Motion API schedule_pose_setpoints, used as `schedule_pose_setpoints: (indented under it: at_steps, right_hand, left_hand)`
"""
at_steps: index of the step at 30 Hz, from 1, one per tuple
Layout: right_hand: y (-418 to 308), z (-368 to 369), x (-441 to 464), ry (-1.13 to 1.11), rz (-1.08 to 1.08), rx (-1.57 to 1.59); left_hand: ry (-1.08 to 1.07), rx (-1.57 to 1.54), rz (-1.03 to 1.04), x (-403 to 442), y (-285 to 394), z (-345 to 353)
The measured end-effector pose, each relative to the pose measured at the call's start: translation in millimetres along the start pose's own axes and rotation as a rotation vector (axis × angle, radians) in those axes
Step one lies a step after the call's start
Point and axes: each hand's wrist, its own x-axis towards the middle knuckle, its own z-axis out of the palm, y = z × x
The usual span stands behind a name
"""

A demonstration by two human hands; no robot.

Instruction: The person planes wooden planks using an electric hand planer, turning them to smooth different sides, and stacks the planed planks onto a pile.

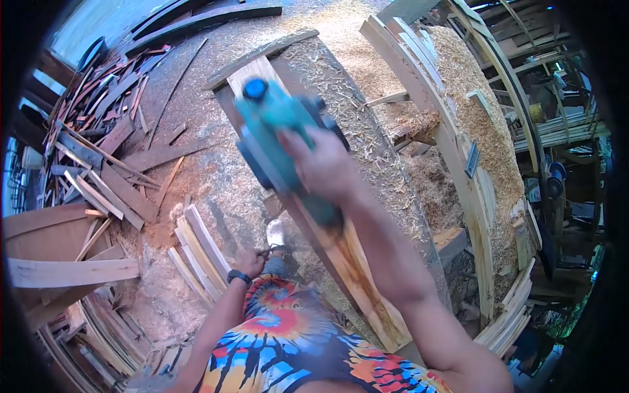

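The right hand (pixel 324 167) has its fingers wrapped around the handle of a blurred, boxy green planer (pixel 278 137) with a round blue knob, which sits on a long, smooth, brown-streaked board (pixel 363 285) lying along a rough bench (pixel 386 177) strewn with curly shavings. The left hand (pixel 249 263) is low beside the bench, its fingers near a thin dark strand, perhaps a cord, though I cannot tell whether they grip it.

Planer (pixel 272 118) on plank (pixel 357 278), scrap wood (pixel 114 108) to left
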Motion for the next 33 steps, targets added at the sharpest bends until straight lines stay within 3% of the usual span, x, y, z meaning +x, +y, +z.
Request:
schedule_pose_setpoints:
  at_steps: [1, 2, 5, 8, 11, 14, 17, 20, 23, 26, 28, 33]
  right_hand:
    - [9.0, -4.9, -33.5, -0.004, 0.016, 0.003]
    - [16.7, -11.7, -68.1, -0.006, 0.036, -0.034]
    - [47.7, -28.9, -162.8, 0.004, 0.101, -0.075]
    - [87.8, -43.5, -239.9, -0.017, 0.16, -0.094]
    - [77.4, -37.3, -256.2, 0.083, 0.177, -0.065]
    - [76.0, -37.6, -242.8, 0.053, 0.178, -0.07]
    - [63.1, -36.5, -202.2, 0.029, 0.158, -0.107]
    - [52.1, -29.6, -155.4, 0.029, 0.116, -0.043]
    - [27.2, -26.0, -107.4, -0.004, 0.151, -0.002]
    - [21.7, -13.4, -55.6, 0.044, 0.009, -0.015]
    - [8.6, -4.6, -14.1, 0.047, 0.046, -0.015]
    - [-23.7, 21.3, 113.3, 0.11, -0.107, -0.109]
  left_hand:
    - [-0.031, 0.067, 0.018, 2.7, -6.7, 2.7]
    - [-0.102, 0.134, -0.138, 13.3, -15.5, 10.2]
    - [-0.153, 0.36, 0.028, 4.1, 12.5, 3.1]
    - [-0.265, 0.255, 0.05, 0.9, 41.0, -0.6]
    - [-0.308, 0.287, 0.089, 0.3, 58.0, 9.1]
    - [-0.357, 0.391, 0.167, 8.3, 72.4, 14.0]
    - [-0.257, 0.357, 0.312, 24.0, 38.2, 32.6]
    - [-0.253, 0.25, 0.08, 18.8, 59.0, 9.2]
    - [-0.226, 0.148, 0.109, 27.3, 45.2, -8.0]
    - [-0.201, 0.147, 0.033, 37.7, 24.5, -15.6]
    - [-0.161, 0.073, -0.025, 35.2, 28.3, -24.3]
    - [-0.09, 0.035, -0.015, 27.5, 37.3, -37.2]
